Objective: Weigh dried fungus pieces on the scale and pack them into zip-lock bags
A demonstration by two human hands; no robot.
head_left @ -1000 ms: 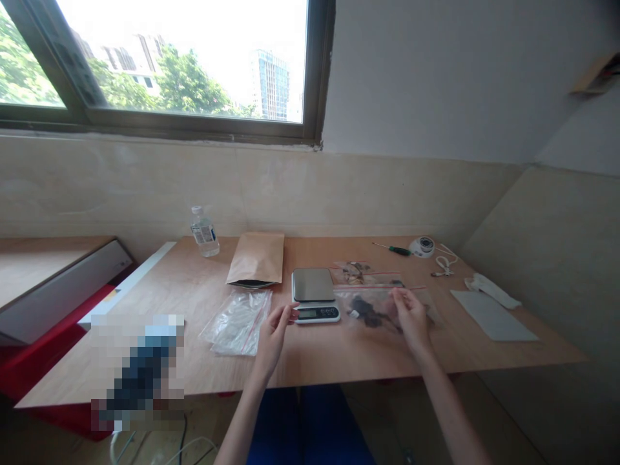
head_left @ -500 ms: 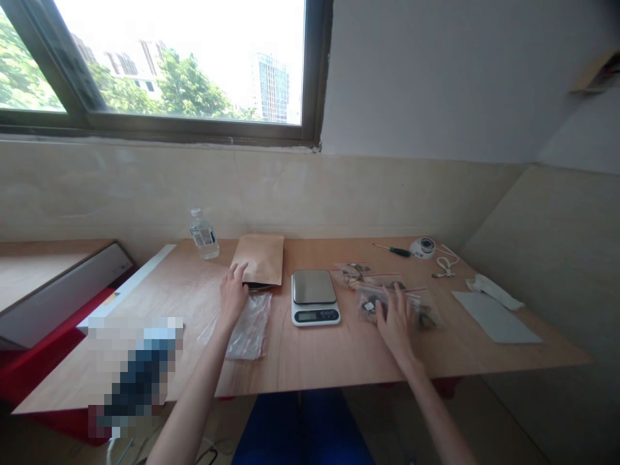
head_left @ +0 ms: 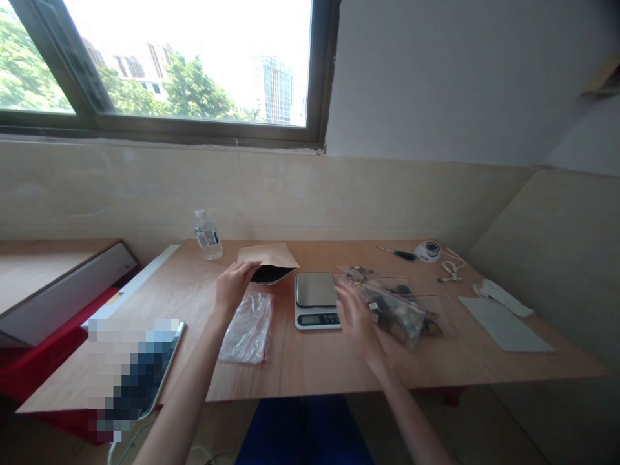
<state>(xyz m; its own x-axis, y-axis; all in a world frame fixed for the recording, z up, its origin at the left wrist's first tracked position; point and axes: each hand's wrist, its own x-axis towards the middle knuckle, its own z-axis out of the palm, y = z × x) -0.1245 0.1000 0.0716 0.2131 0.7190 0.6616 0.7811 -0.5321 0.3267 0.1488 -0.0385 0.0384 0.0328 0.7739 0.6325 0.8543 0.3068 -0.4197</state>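
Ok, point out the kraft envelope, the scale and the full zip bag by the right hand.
kraft paper envelope [head_left: 266, 256], head view, on its flap
digital scale [head_left: 316, 289], head view, on its steel platform
zip bag of dark parts [head_left: 404, 321], head view, on the bag's middle

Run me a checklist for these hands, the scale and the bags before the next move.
1. Left hand at the kraft paper envelope: ok, fingers at its mouth.
2. Black item in the envelope's mouth: cannot tell what it is.
3. Right hand apart from the digital scale: cannot tell, its fingers overlap the scale's edge in view.
4. Scale readout: cannot tell, too small.
5. Zip bag of dark parts sealed: cannot tell.
6. Clear zip bag lying flat: ok.
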